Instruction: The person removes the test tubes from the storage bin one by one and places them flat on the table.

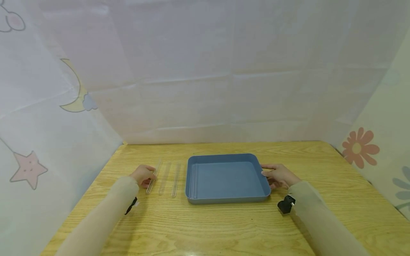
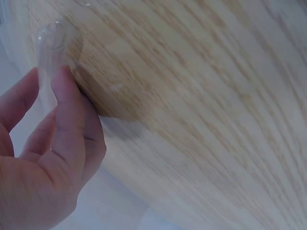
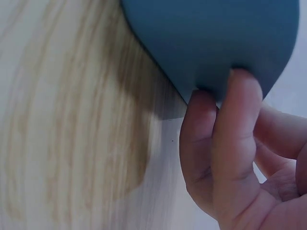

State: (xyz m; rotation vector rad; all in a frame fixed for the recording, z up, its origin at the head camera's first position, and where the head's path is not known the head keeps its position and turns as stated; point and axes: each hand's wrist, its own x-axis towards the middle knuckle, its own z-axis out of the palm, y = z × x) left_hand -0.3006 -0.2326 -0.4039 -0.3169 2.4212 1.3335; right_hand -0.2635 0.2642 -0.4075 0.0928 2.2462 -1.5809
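Observation:
My left hand (image 1: pixel 145 175) pinches a clear test tube (image 2: pixel 49 52) between thumb and fingers at the left of the table. In the head view this tube slants away from me, its near end close over the wood. Just right of it lie two more clear tubes, one in the middle (image 1: pixel 164 179) and one nearer the tray (image 1: pixel 176 180). Further right is a shallow blue-grey tray (image 1: pixel 229 200), with clear tubes (image 1: pixel 193 181) lying along its inner left side. My right hand (image 1: pixel 279 175) rests its fingertips (image 3: pixel 242 81) against the outside of the tray's right wall.
Everything lies on a wood-grain table (image 1: pixel 224 227). A pale cloth backdrop (image 1: pixel 208 89) rises behind its far edge, and printed sheets with a star (image 1: pixel 29 169) and a flower (image 1: pixel 360 147) stand along the sides. Each wrist wears a small black camera mount (image 1: pixel 286 204).

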